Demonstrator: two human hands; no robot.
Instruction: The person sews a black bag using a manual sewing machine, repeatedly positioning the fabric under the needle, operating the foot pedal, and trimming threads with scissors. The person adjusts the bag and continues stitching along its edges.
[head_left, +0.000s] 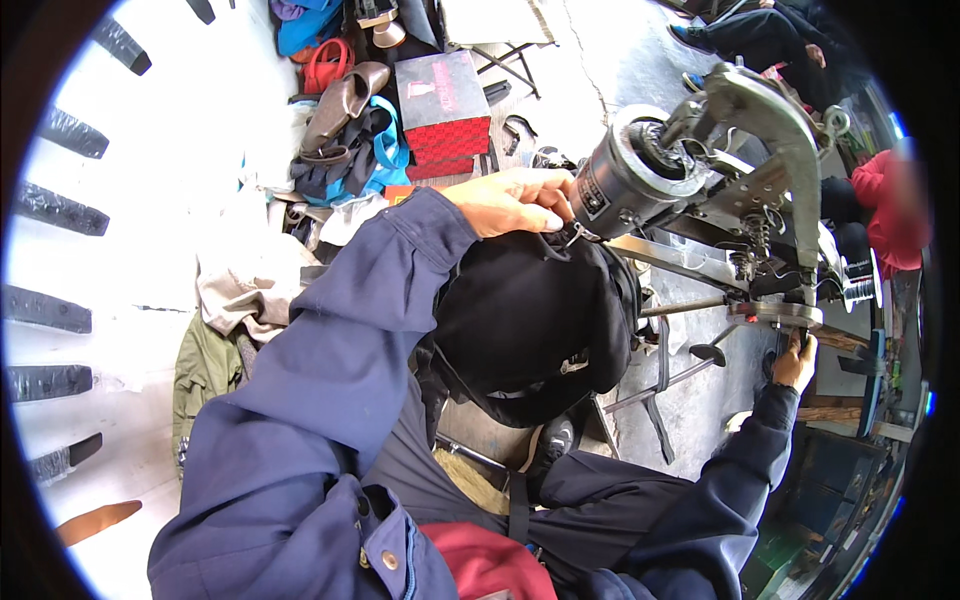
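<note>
left grip (515, 203) touches a bulging black fabric bag (530, 320)

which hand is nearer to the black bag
Left. The left hand is right at the upper edge of the black bag, while the right hand is well off to the bag's right, at the sewing machine's metal wheel.

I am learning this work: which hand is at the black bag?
The left hand, at the upper edge of the black bag; the right hand is apart from it, at the metal wheel.
</note>
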